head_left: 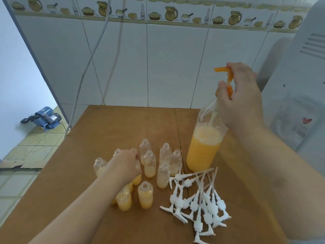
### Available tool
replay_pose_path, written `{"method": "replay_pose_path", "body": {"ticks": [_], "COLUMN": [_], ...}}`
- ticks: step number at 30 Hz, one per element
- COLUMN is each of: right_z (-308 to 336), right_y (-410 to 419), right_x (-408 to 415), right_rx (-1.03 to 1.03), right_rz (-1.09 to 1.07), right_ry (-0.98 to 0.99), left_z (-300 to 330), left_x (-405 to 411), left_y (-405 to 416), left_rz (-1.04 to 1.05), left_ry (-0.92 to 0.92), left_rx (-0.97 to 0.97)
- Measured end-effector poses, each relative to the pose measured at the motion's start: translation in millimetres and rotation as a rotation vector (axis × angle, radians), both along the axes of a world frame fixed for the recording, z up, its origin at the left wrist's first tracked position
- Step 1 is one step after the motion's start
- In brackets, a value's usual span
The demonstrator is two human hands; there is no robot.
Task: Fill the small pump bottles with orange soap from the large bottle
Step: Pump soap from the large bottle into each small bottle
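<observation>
Right hand (241, 95) grips large bottle (204, 147) pump; left hand (125, 164) holds small bottle (137, 175). Risk: crowded open bottles topple, soap spills on surface (123, 124).

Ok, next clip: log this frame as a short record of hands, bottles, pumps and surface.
left hand: grips a small clear plastic bottle in the cluster
right hand: holds the orange pump top of the large clear bottle of orange soap
small bottles: all uncapped, some near full, some part filled
loose white plastic pumps: piled right of the cluster
surface: brown wooden table
</observation>
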State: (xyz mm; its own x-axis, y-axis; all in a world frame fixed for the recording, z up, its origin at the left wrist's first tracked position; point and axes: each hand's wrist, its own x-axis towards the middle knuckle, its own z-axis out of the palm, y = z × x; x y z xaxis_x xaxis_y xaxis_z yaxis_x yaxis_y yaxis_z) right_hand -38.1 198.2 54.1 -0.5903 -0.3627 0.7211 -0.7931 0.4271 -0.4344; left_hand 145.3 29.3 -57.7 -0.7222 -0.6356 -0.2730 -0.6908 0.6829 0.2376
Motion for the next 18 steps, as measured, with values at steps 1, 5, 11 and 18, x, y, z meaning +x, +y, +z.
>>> {"method": "replay_pose_path", "body": {"ticks": [1, 5, 11, 18], "right_z": [0, 0, 0, -3], "right_y": [0, -1, -2, -2], "right_x": [-1, -1, -2, -4], "right_rx": [-0.002, -0.009, -0.019, -0.028], "right_rz": [-0.001, 0.001, -0.004, -0.008], "right_ry": [-0.002, -0.003, 0.001, 0.025], "left_z": [-2, -1, 5, -24], "left_x": [-1, 2, -10, -35], "left_y": [0, 9, 52, 71], "left_rz": [0.002, -0.027, -0.231, -0.183], "left_ry": [0.006, 0.107, 0.348, 0.090], "left_rx": [0.005, -0.136, -0.207, -0.283]}}
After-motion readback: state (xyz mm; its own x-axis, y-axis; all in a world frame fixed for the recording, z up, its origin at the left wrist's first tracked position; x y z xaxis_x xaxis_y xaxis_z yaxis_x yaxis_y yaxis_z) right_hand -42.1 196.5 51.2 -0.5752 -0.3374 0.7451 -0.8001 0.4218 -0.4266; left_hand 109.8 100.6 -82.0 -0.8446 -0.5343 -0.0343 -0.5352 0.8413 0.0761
